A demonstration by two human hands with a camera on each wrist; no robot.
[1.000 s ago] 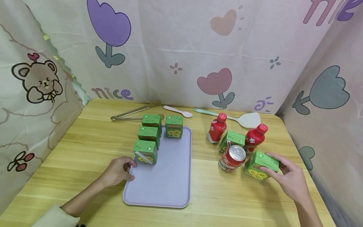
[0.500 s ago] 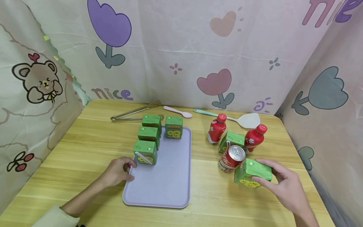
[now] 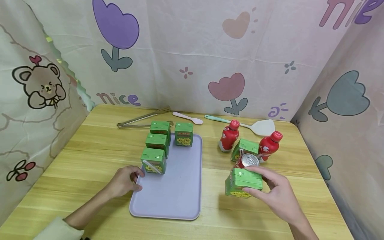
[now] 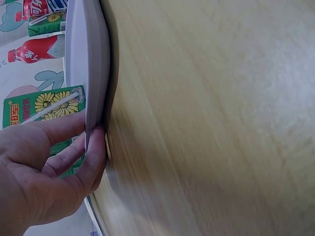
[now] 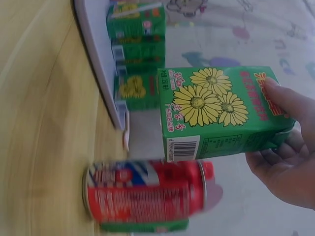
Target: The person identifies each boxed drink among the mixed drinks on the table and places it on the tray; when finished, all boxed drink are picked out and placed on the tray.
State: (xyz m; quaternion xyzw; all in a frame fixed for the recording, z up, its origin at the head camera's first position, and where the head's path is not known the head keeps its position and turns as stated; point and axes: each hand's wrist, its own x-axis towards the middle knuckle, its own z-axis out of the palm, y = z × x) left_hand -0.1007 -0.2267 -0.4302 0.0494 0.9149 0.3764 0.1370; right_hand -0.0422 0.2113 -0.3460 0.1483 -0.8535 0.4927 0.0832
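Observation:
My right hand (image 3: 277, 191) grips a green drink carton (image 3: 243, 183) with yellow flowers by its top end, thumb on the near face. In the right wrist view the carton (image 5: 211, 110) hangs above the table, beside a red drink can (image 5: 147, 191). My left hand (image 3: 124, 181) pinches the left rim of a lilac tray (image 3: 177, 196); in the left wrist view thumb and fingers lie on either side of the tray rim (image 4: 93, 64). On the tray, three green cartons (image 3: 153, 161) form a row along the left side, and another carton (image 3: 184, 135) stands at the back.
Right of the tray stand two red bottles (image 3: 229, 136), a green carton (image 3: 244, 150) and the can (image 3: 250, 160), partly hidden by the held carton. Tongs (image 3: 144, 121), a pink spoon (image 3: 188, 117) and a white spatula (image 3: 264, 127) lie along the back, before a fabric wall.
My right hand has carried the green carton leftward from beside the right bottle to in front of the can, covering part of it. My left hand and the tray stay put.

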